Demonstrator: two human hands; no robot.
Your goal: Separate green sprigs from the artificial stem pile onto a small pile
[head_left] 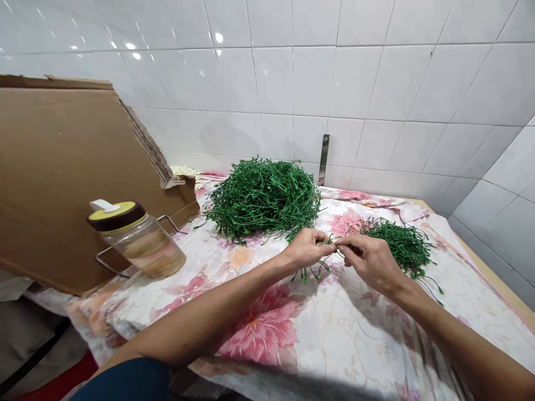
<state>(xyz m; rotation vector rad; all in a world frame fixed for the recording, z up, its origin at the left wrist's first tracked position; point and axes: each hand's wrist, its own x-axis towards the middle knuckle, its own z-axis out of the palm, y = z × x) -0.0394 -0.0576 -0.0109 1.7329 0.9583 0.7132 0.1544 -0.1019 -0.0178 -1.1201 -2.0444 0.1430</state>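
Observation:
My left hand (307,249) and my right hand (370,260) meet over the flowered cloth (267,328), fingers pinched together on thin green plastic stems (330,240). A few stem ends hang down below my left hand. Behind my hands lies a large heap of green stems (264,196). A smaller pile of green stems (401,245) sits just beyond my right hand.
A clear plastic jar (140,242) with a yellow and dark lid lies tilted at the left on a wire frame. A big cardboard sheet (62,178) leans behind it. White tiled walls (376,83) close off the back and right. A metal bracket (324,159) hangs on the wall.

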